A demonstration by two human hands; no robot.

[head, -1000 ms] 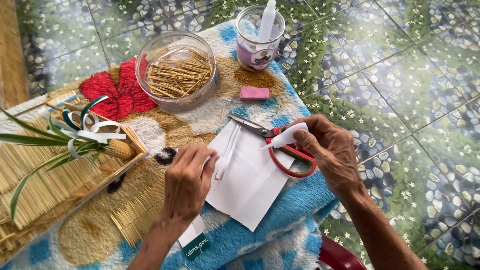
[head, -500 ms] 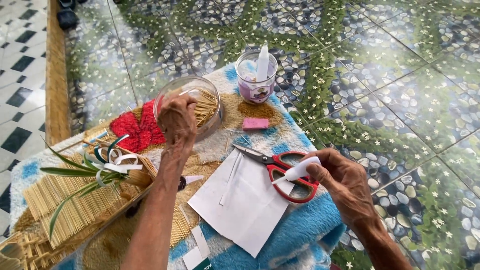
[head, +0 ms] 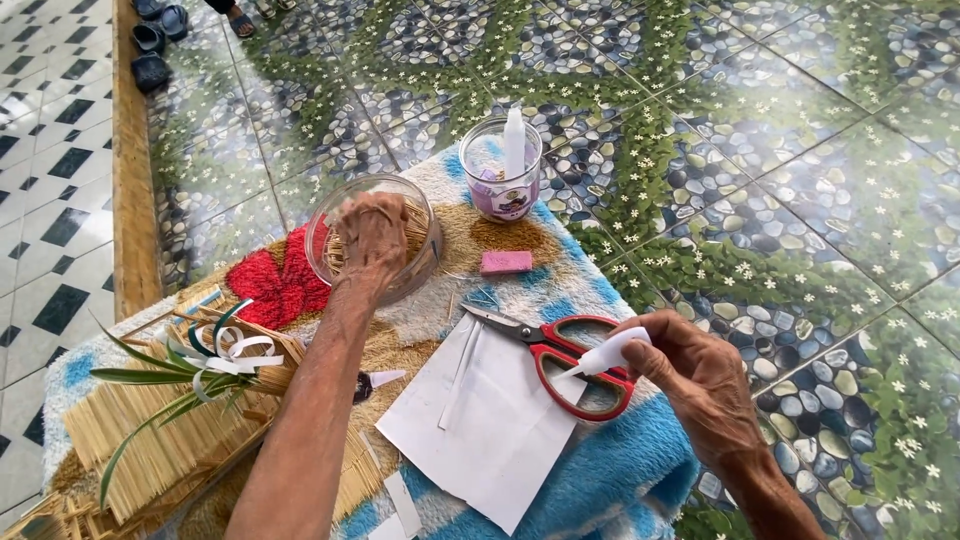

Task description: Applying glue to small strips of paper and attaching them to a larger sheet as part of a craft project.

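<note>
Head view looks down on the left hand (head: 372,238), its fingers bunched downward inside the clear glass bowl (head: 428,240) and touching the thin sticks (head: 412,222) piled there; whether they have pinched any cannot be told, since the back of the hand hides the tips. To the right, the right hand (head: 705,375) has its fingers closed round a small white glue bottle (head: 606,354), nozzle pointing left and down over the red-handled scissors (head: 560,350), which lie shut on the edge of a white paper sheet (head: 480,420). Narrow paper strips (head: 462,372) lie on that sheet. Just beyond the scissors a pink eraser (head: 506,262) rests on the fluffy blue, cream and brown blanket (head: 620,470) covering the worktop, and behind it stands a clear plastic cup (head: 500,190) holding a white tube upright. Left of the bowl the blanket shows a red flower pattern (head: 272,285). Nearer the left edge sits a panel of glued sticks (head: 150,450) with green leaves (head: 150,370) and curled white ribbon (head: 232,352) laid across it. Round about is a pebble-patterned tiled floor (head: 760,150), with dark sandals (head: 150,40) at the far left
</note>
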